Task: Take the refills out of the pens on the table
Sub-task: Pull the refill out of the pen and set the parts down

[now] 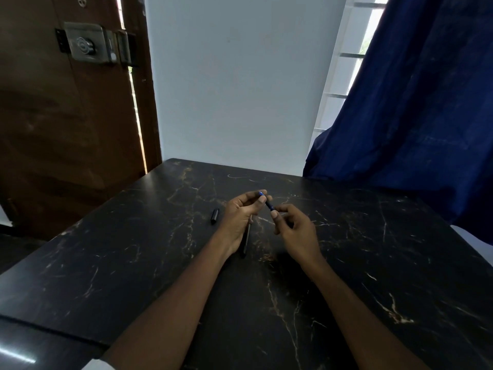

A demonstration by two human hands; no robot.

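Pinching the blue-tipped far end of a short dark pen section (266, 201), the left hand (238, 213) opposes the right hand (297, 231), whose thumb and forefinger nip the near end. The step probably calls for a straight pull along the section's axis, both hands steady, so the refill slides free unbent. On the surface (373, 263), a slim black barrel (246, 236) lies nearer the person than the section, and a black cap (214, 216) lies left of it.

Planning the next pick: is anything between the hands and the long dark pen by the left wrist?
Nothing visible lies on or before the long dark pen. But both the left hand and right hand pinch a short blue-tipped pen piece, and the cap lies apart, leftward.
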